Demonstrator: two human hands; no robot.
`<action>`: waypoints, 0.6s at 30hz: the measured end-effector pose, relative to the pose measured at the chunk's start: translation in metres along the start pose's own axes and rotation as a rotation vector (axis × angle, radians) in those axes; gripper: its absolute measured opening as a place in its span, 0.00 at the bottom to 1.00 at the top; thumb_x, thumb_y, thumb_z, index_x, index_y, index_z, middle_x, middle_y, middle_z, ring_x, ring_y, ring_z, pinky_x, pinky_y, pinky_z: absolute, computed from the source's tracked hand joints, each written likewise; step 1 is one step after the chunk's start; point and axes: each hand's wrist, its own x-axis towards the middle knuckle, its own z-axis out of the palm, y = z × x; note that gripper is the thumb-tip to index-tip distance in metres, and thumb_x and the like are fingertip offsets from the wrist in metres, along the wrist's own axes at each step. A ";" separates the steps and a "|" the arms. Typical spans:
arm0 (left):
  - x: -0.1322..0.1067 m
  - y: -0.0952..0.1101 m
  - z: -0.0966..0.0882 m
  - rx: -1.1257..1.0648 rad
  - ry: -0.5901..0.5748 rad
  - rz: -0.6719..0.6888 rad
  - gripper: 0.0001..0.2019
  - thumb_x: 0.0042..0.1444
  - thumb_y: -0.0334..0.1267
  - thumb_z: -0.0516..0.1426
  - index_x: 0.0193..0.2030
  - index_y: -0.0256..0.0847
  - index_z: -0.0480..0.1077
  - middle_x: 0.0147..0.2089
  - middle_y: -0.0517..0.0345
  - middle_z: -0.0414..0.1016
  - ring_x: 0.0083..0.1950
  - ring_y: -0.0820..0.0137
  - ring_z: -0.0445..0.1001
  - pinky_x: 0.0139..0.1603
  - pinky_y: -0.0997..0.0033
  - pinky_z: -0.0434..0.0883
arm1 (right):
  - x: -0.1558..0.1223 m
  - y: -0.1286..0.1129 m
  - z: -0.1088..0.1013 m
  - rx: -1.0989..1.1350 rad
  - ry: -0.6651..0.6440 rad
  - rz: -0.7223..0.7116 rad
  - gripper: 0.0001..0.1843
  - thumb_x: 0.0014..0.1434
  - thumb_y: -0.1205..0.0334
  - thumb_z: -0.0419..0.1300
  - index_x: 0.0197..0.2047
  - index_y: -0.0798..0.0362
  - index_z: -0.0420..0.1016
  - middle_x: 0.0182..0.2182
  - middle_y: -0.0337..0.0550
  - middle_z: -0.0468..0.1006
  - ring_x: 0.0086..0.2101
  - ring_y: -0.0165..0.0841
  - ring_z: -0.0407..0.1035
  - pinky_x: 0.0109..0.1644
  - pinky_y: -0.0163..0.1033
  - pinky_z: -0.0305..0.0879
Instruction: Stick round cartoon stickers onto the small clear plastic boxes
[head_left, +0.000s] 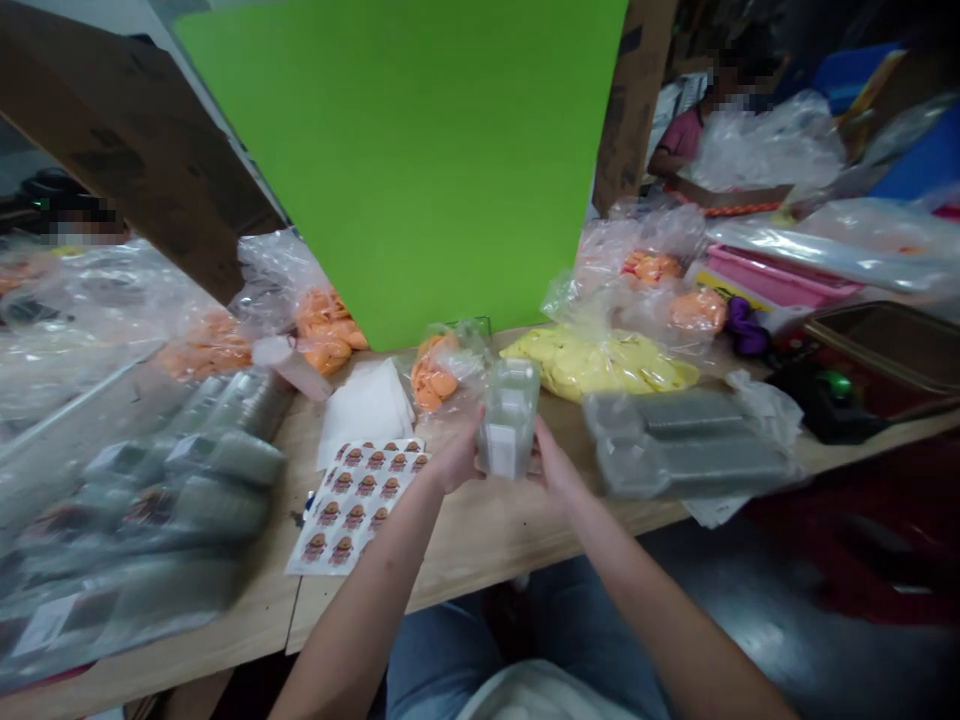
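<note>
Between my two hands, over the middle of the table, is a clear plastic box (pixel 511 405) with a white label or slip at its near end. My left hand (pixel 461 455) grips its left side, and my right hand (pixel 553 460) closes on its right side. Left of the box lie sheets of round stickers (pixel 354 505) with a brown cartoon figure, and a stack of white sheets (pixel 367 405) behind them. A small clear bag of orange pieces (pixel 435 372) sits just beyond my left hand. Most fingertips are hidden behind the box.
Many clear plastic boxes (pixel 187 500) are stacked at left. More clear boxes (pixel 682 445) lie at right, before a bag of yellow pieces (pixel 600 360). A green board (pixel 420 170) stands at the back. Another person (pixel 682 135) sits at far right.
</note>
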 end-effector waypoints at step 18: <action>-0.007 -0.066 0.184 1.467 -0.066 1.391 0.18 0.60 0.33 0.47 0.56 0.41 0.61 0.62 0.49 0.59 0.66 0.61 0.51 0.63 0.55 0.55 | -0.080 0.037 -0.262 -0.124 0.470 0.255 0.15 0.50 0.50 0.57 0.31 0.54 0.68 0.23 0.43 0.74 0.27 0.34 0.71 0.32 0.41 0.69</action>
